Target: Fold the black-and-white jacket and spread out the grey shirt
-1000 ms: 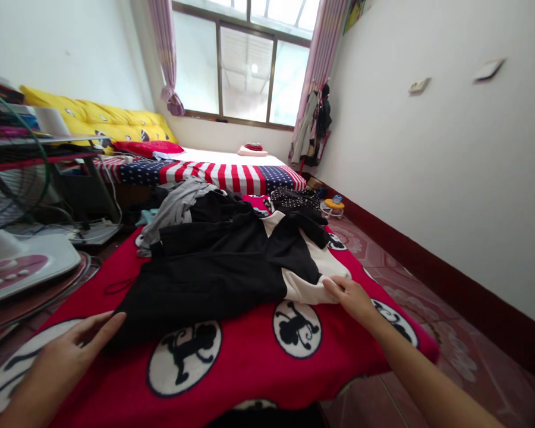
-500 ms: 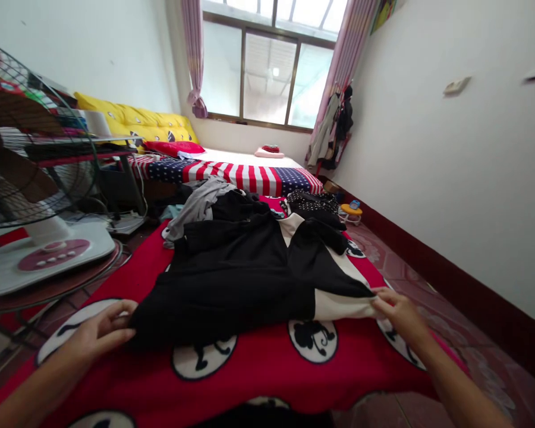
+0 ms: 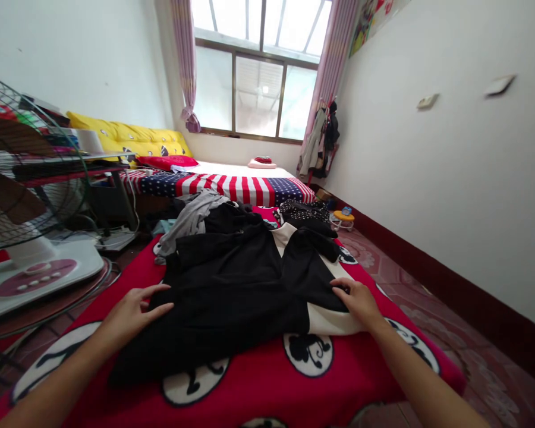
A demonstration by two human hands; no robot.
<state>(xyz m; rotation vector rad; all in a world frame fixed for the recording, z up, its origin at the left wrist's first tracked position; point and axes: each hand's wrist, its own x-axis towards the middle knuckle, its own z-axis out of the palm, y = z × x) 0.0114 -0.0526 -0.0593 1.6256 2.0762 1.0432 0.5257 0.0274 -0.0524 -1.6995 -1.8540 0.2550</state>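
Observation:
A black garment [image 3: 232,297] with cream panels and short sleeves lies spread across a red blanket [image 3: 258,380] with white round prints. My left hand [image 3: 145,309] rests over the garment's left edge, thumb and fingers apart. On the other side, my right hand [image 3: 356,300] is at the right edge, where black cloth meets cream. Its fingers are bent and slightly apart, touching the cloth. Behind the garment is a heap of clothes with a grey piece [image 3: 191,220] on its left side.
Black dotted clothing [image 3: 305,211] is piled at the far right of the blanket. To the left stands a fan [image 3: 35,267] on a round stand. Beyond are a bed with a striped cover [image 3: 245,189], a small yellow stool [image 3: 343,216] and the right wall [image 3: 450,178].
Both hands have moved inward and away from me along the garment. My right hand has let go of the cream corner, and my left hand has left the lower left corner.

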